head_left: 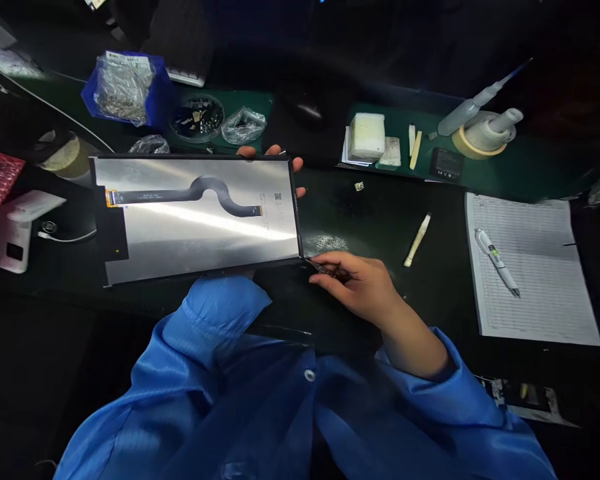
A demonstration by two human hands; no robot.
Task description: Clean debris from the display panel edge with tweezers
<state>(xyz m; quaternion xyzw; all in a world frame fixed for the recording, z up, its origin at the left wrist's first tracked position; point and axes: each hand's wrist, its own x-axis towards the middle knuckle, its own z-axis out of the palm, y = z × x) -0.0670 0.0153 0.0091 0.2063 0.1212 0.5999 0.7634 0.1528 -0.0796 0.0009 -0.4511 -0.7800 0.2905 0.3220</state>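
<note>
A display panel [205, 233] lies with its silvery back up, a black S-shaped flex cable [207, 190] running across it. From underneath, my left hand [275, 153] supports the panel; only fingertips show past its far and right edges, and the palm is hidden. My right hand [365, 283] pinches dark metal tweezers [321, 267] between thumb and fingers. Their tip meets the panel's near right corner. A small whitish smear [327, 243] marks the dark table beside that corner.
Right of my hands lie a thin pale stick [417, 240] and a lined sheet [540, 280] bearing a white pen [497, 263]. Farther back stand a white foam block [367, 137], a tape roll [460, 141] and a blue bin [160, 87]. A pinkish-white device [15, 230] sits left.
</note>
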